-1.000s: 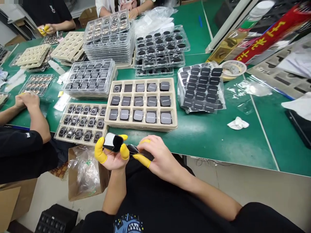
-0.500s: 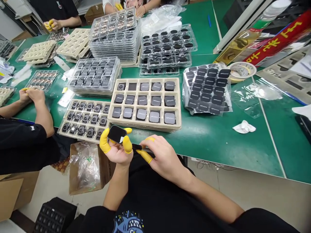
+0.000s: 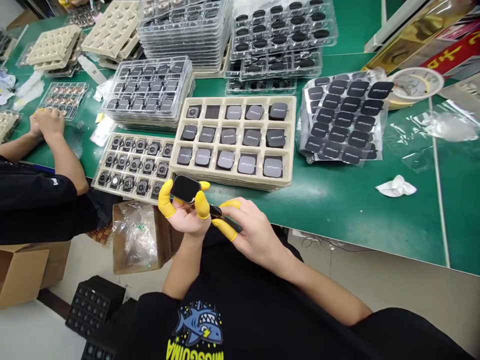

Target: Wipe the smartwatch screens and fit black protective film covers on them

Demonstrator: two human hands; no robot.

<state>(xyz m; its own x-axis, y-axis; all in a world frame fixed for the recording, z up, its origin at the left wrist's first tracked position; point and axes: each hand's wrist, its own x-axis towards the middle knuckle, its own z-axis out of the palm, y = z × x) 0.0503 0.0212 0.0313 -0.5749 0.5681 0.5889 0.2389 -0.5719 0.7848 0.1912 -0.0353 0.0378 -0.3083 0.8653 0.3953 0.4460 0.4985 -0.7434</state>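
Note:
My left hand (image 3: 191, 220), in yellow finger cots, holds a smartwatch body (image 3: 185, 189) by its edges. Its black glossy face is turned up towards me. My right hand (image 3: 258, 232), with yellow cots on thumb and forefinger, pinches a slim dark tool (image 3: 232, 223). The tool's dark end lies close beside my left thumb; its exact kind cannot be made out. Just beyond my hands stands a beige tray (image 3: 228, 177) of square dark pieces, one watch among them. To its left, another tray (image 3: 123, 192) carries rows of watch bodies.
Behind are stacked clear trays (image 3: 146, 107) and more trays of black ovals (image 3: 277, 40). Sheets of black stickers (image 3: 343, 120), a tape roll (image 3: 418, 84) and a crumpled tissue (image 3: 396, 186) lie rightward. A co-worker's hands (image 3: 50, 122) rest at left; below is an open carton (image 3: 159, 235).
The view has shifted, so the table sits higher in the picture. A white patch at the watch face's lower corner no longer shows clearly. Both hands keep their holds.

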